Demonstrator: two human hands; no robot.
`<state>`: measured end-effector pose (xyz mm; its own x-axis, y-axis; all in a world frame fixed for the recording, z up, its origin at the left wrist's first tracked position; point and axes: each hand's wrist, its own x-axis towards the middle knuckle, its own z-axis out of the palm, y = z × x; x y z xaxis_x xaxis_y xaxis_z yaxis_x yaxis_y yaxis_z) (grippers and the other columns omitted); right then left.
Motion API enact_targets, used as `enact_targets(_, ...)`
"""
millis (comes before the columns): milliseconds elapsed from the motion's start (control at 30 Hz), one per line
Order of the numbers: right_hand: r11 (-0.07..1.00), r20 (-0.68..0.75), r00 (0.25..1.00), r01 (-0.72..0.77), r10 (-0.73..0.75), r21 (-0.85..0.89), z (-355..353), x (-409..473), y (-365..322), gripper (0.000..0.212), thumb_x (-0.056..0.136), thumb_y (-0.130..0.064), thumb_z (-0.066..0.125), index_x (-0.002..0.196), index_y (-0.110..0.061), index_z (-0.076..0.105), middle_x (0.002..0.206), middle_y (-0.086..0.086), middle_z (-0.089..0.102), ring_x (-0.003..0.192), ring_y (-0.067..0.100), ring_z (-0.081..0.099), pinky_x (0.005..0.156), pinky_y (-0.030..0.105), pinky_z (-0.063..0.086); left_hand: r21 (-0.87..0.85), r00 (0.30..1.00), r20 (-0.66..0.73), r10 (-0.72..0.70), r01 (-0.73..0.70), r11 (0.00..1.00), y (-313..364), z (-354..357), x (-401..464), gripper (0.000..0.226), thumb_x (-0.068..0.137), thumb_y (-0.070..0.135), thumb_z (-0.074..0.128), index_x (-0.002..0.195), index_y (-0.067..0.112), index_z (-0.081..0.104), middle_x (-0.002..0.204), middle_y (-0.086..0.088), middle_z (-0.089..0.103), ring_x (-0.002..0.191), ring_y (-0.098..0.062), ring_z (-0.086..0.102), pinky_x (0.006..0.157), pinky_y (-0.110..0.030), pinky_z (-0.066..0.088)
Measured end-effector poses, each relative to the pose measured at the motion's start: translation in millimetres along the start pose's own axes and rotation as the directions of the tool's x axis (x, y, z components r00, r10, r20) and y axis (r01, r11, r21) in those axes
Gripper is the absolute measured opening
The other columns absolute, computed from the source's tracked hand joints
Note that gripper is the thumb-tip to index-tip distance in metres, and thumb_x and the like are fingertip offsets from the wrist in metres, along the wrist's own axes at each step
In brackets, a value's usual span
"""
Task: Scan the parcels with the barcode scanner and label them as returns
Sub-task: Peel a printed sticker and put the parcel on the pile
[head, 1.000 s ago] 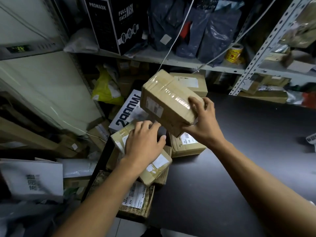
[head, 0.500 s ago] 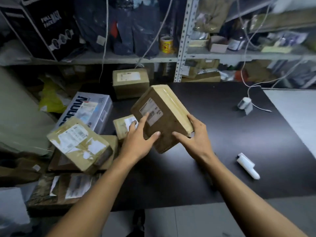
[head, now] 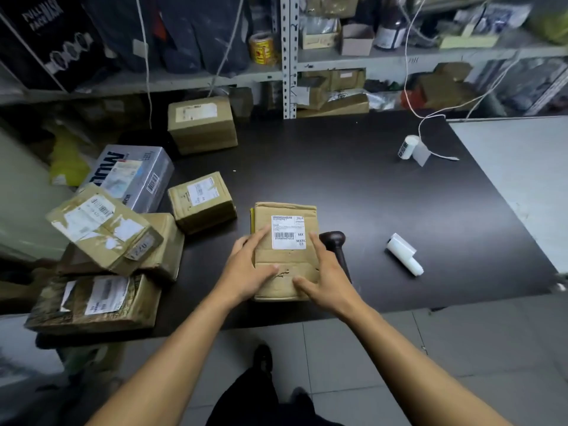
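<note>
We press our left hand (head: 246,272) and right hand (head: 325,276), fingers spread flat, onto a labelled cardboard parcel (head: 285,265) on the black table (head: 368,195), barcode scanner (head: 335,244) just beside.

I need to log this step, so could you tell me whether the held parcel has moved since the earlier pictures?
Yes. The parcel has come down from the air onto the table, label up, with both hands resting on it.
</note>
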<state>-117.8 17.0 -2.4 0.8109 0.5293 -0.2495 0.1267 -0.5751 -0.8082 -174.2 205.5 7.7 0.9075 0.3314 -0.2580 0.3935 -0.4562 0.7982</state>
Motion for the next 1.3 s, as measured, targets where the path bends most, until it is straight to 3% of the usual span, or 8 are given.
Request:
enact_targets(367, 0.990, 0.106, 0.990, -0.078, 0.091, -0.121, -1, 30, -1, 0.078, 0.090, -0.046, 0.064, 0.153, -0.035, 0.022, 0.136, -0.002, 0.035, 0.116, 0.012, 0.049, 0.096, 0.016, 0.033, 0.007, 0.984, 0.129, -0.121, 0.121, 0.993, -25, 1, 28, 0.104, 0.072, 0.039, 0.084, 0.150, 0.051, 0.017, 0.151, 0.004, 0.016, 0.138, -0.020, 0.030, 0.115, -0.032, 0.025)
enact_targets(433, 0.991, -0.095, 0.991, -0.102, 0.095, -0.081, -1, 33, 5, 0.062, 0.091, -0.042, 0.063, 0.146, -0.028, 0.039, 0.128, -0.004, 0.047, 0.105, 0.010, 0.053, 0.095, 0.023, 0.041, -0.015, 0.980, 0.149, -0.130, 0.134, 0.991, -30, -1, 32, 0.103, 0.073, 0.036, 0.084, 0.151, 0.048, 0.018, 0.152, 0.003, 0.016, 0.137, -0.020, 0.032, 0.113, -0.030, 0.025)
enact_targets(500, 0.982, -0.370, 0.914, -0.189, 0.169, -0.019, -4, 37, 13, 0.043, 0.092, -0.035, 0.062, 0.132, -0.022, 0.052, 0.120, -0.001, 0.052, 0.103, 0.015, 0.057, 0.093, 0.031, 0.046, -0.029, 0.978, 0.165, -0.126, 0.133, 0.991, -33, -5, 36, 0.102, 0.074, 0.033, 0.084, 0.151, 0.045, 0.019, 0.152, 0.002, 0.017, 0.135, -0.017, 0.033, 0.111, -0.028, 0.024)
enact_targets(567, 0.947, -0.463, 0.832, -0.316, 0.305, 0.057, -10, 41, 24, 0.042, 0.091, -0.033, 0.062, 0.129, -0.019, 0.049, 0.123, 0.003, 0.049, 0.113, 0.021, 0.053, 0.094, 0.030, 0.042, -0.053, 0.979, 0.170, -0.114, 0.124, 0.991, -37, -7, 39, 0.101, 0.073, 0.031, 0.085, 0.151, 0.044, 0.021, 0.151, 0.002, 0.018, 0.130, -0.014, 0.034, 0.108, -0.023, 0.022)
enact_targets(700, 0.832, -0.211, 0.807, -0.552, 0.551, 0.059, -15, 57, 40, 0.062, 0.088, -0.042, 0.065, 0.139, -0.016, 0.041, 0.138, 0.012, 0.047, 0.126, 0.030, 0.048, 0.100, 0.037, 0.040, -0.063, 0.978, 0.183, -0.099, 0.112, 0.992, -38, -6, 44, 0.101, 0.074, 0.029, 0.084, 0.152, 0.044, 0.021, 0.149, 0.004, 0.019, 0.120, -0.007, 0.031, 0.105, -0.023, 0.022)
enact_targets(800, 0.813, -0.104, 0.812, -0.581, 0.575, -0.042, -17, 70, 43, 0.042, 0.090, -0.034, 0.062, 0.127, -0.014, 0.053, 0.126, 0.011, 0.061, 0.119, 0.032, 0.054, 0.089, 0.034, 0.042, -0.071, 0.980, 0.178, -0.091, 0.105, 0.992, -36, -6, 45, 0.101, 0.074, 0.030, 0.084, 0.152, 0.044, 0.021, 0.148, 0.006, 0.019, 0.121, -0.007, 0.031, 0.104, -0.022, 0.022)
enact_targets(1000, 0.848, -0.189, 0.842, -0.443, 0.505, 0.290, -39, 69, 9, 0.006, 0.085, -0.014, 0.059, 0.091, -0.013, 0.058, 0.082, 0.012, 0.065, 0.070, 0.021, 0.060, 0.069, 0.038, 0.049, -0.127, 0.998, 0.013, -0.057, 0.058, 0.990, -33, -7, 45, 0.098, 0.073, 0.030, 0.085, 0.148, 0.050, 0.025, 0.145, 0.012, 0.018, 0.137, -0.015, 0.029, 0.113, -0.027, 0.024)
enact_targets(1300, 0.965, 0.046, 0.973, -0.229, 0.225, 0.125, -68, 40, -84, 0.004, 0.087, -0.008, 0.059, 0.090, -0.009, 0.056, 0.069, 0.005, 0.066, 0.058, 0.013, 0.064, 0.067, 0.032, 0.052, -0.010, 0.959, -0.283, 0.010, -0.013, 1.000, -1, 10, 45, 0.098, 0.078, 0.033, 0.080, 0.153, 0.043, 0.018, 0.151, 0.009, 0.008, 0.135, -0.018, 0.016, 0.112, -0.036, 0.026)
